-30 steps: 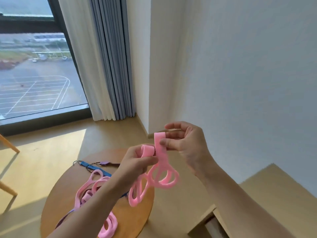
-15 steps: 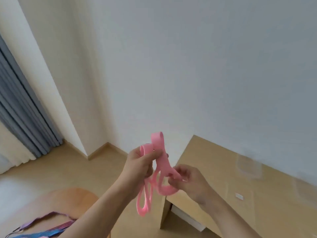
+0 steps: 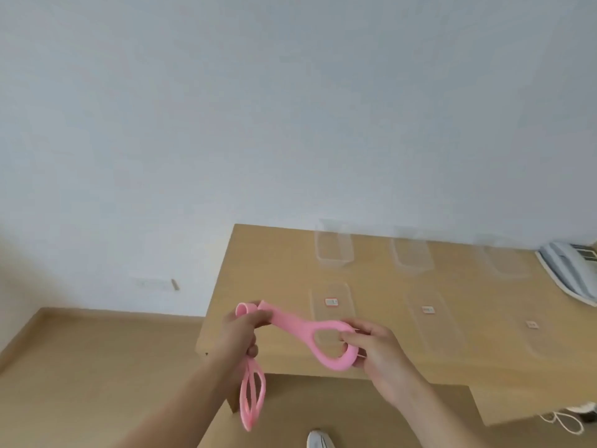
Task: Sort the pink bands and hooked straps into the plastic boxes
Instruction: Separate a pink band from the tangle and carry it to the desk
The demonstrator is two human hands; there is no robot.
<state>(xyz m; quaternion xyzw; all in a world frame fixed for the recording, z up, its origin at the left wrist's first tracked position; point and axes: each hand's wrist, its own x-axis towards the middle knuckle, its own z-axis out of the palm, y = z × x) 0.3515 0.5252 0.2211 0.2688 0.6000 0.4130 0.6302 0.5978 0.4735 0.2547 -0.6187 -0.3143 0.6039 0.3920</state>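
**Two hands busy, nothing boxed yet**

The left hand (image 3: 240, 331) is clenched round a bunch of soft pink elastic bands (image 3: 253, 400). Slack loops dangle below the fist and short ends poke out above the thumb. The right hand (image 3: 378, 350) has its fingers curled round the far end of one flat pink band loop (image 3: 303, 331). That band runs taut between the two hands, in the air over the near edge of the light wooden desk (image 3: 458, 357).

Beyond the right hand, three clear plastic boxes (image 3: 333, 250) stand in a row on the desk by the wall, and no pink shows inside them. Closer to that hand lie three flat clear pieces with small labels (image 3: 330, 302). They are probably lids, though the blur leaves that unsure. A white telephone (image 3: 568, 270) sits far out past the right hand's outer side.

The step looks like drawing a single band out of the bunch so it can go into a box. These bands should be very light, limp and stretchy, with nothing fragile about them. They are likely to cling to one another, so a straight pull may only lengthen the loop, not free it. The safest hold is a firm pinch across the flat of the band near the end of its loop. The left hand would need to ease its clamp on that one strand. If a stretched band slips, it could snap back.
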